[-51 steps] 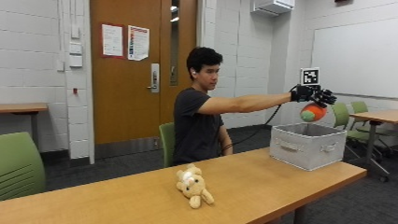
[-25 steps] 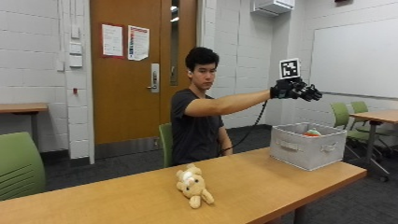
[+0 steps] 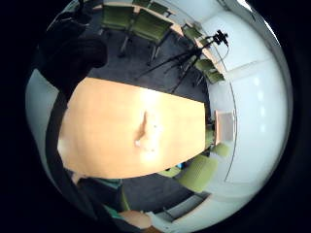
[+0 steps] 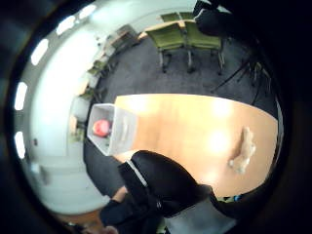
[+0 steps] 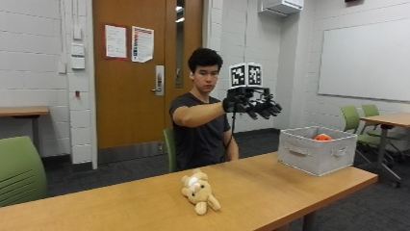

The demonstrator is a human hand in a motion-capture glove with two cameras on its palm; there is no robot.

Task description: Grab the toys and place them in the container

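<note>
The grip (image 5: 251,103) hung in the air above the counter (image 5: 269,185), its fingers spread and holding nothing. Off to one side of it and lower stood the container (image 5: 316,155), at the counter's end, with an orange ball (image 5: 323,137) already lying inside. Below the grip and toward the counter's near edge lay the stuffed bear (image 5: 199,192), flat on the wood and well apart from the container. By the look of it, the bear's turn had come: the next move called for lowering the grip onto the bear and closing the fingers round its body.
</note>
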